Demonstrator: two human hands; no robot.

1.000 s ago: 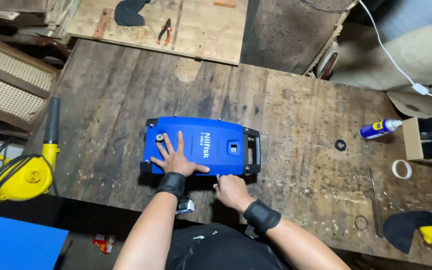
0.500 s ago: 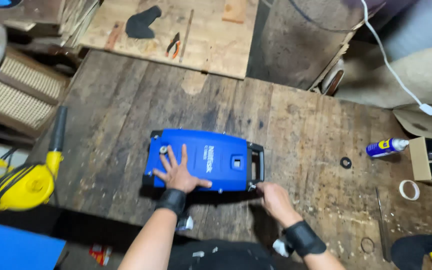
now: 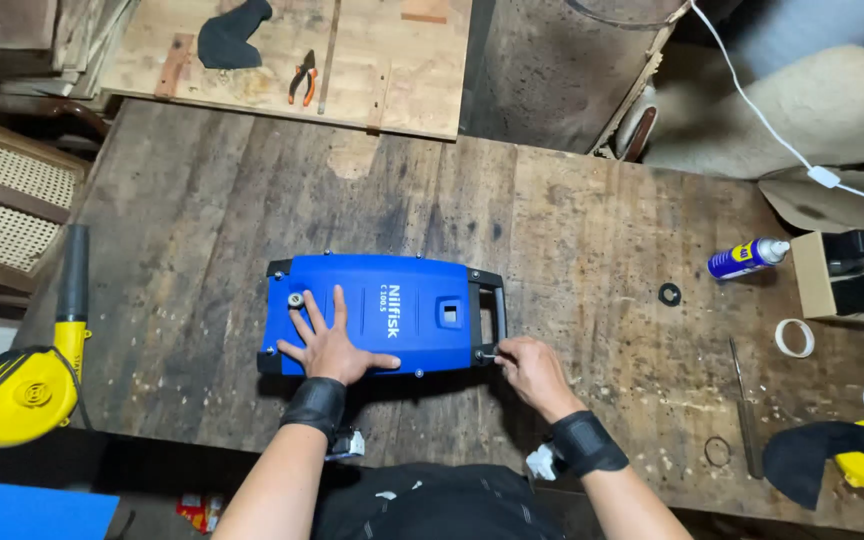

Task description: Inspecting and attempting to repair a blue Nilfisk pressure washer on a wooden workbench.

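light: bright on the middle of the wooden workbench point(image 3: 572, 230), dimmer toward the corners.
source: seems to come from above; no lamp shows.
shadows: a soft dark patch lies under the near edge of the blue machine case point(image 3: 382, 312); the floor under the bench is almost black.
glare: a mild shine on the blue case; the white cable point(image 3: 752, 105) looks very bright.
sharpness: the middle is clear and crisp, no blur on the hands.
edges: straight lines bend a little near the picture's sides.
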